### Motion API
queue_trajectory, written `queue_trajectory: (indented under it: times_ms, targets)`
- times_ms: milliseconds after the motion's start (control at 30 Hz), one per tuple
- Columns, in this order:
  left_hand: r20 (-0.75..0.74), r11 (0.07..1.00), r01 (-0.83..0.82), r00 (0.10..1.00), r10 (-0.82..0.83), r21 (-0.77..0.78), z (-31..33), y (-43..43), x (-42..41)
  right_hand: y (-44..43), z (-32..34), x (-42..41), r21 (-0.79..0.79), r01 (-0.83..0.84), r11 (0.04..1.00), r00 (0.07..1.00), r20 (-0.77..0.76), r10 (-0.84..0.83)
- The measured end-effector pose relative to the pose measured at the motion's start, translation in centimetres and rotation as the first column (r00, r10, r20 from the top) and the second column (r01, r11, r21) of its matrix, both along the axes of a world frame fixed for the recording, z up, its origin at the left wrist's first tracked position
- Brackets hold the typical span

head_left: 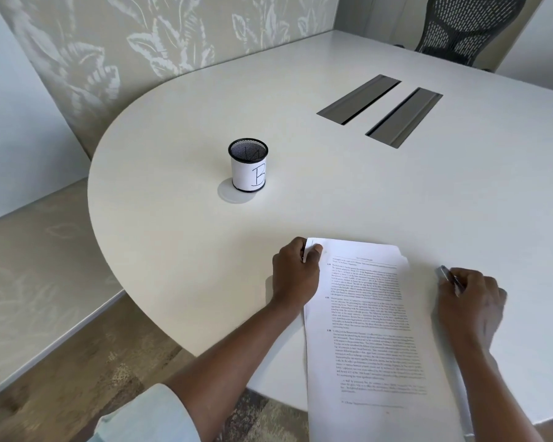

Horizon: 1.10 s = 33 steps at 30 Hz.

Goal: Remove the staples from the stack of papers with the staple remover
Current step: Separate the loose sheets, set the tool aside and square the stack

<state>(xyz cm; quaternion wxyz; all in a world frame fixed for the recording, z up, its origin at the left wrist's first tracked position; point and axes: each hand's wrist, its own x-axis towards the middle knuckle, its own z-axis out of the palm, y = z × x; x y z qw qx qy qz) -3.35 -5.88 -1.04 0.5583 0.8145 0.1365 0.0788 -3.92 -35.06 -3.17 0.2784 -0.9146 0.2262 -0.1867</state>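
Fingers of the left hand [296, 272] pinch the paper stack's [364, 330] top-left corner; the right hand [470, 301], curled, grips a slim metal tool [449, 277] beside it.

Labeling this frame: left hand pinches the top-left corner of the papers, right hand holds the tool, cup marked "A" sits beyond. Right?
One error: the head view shows the mesh cup marked "B", not "A". The left hand does pinch the papers' top-left corner, and the right hand holds a slim metal tool.
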Motion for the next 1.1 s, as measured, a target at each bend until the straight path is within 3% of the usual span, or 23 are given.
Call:
queue_trajectory:
  times_ms: [133, 233, 333, 500, 733, 933, 1100]
  targets:
    - [0.062, 1.000, 0.007, 0.998, -0.007, 0.003, -0.1, 0.0, -0.2, 0.4, 0.7, -0.2, -0.010, 0.012, 1.000, 1.000, -0.025, -0.013]
    - [0.109, 0.999, 0.025, 0.994, -0.020, -0.044, 0.1, 0.0, -0.3, 1.5, 2.2, -0.7, 0.018, -0.016, 1.000, 0.997, 0.080, 0.015]
    - [0.162, 0.992, 0.030, 0.987, -0.009, -0.126, 0.9, 0.2, -0.2, 2.8, 4.0, -2.1, 0.251, -0.169, 0.953, 0.971, 0.207, 0.118]
    - [0.339, 0.985, 0.073, 0.941, -0.016, -0.157, 5.6, 0.7, 0.2, 3.9, 6.2, -2.9, 0.610, -0.394, 0.688, 0.919, 0.258, 0.298]
    - [0.572, 0.984, 0.091, 0.820, 0.013, -0.152, 12.5, 1.4, 1.1, 3.3, 8.3, -1.8, 0.740, -0.570, 0.357, 0.817, 0.464, 0.341]
    - [0.634, 0.973, 0.125, 0.773, 0.026, -0.193, 15.5, 1.8, 2.4, 3.9, 10.4, 0.3, 0.641, -0.636, 0.430, 0.771, 0.540, 0.337]
    - [0.566, 0.947, 0.184, 0.825, -0.002, -0.264, 15.9, 2.5, 2.8, 4.4, 11.4, 1.1, 0.590, -0.675, 0.444, 0.734, 0.595, 0.327]
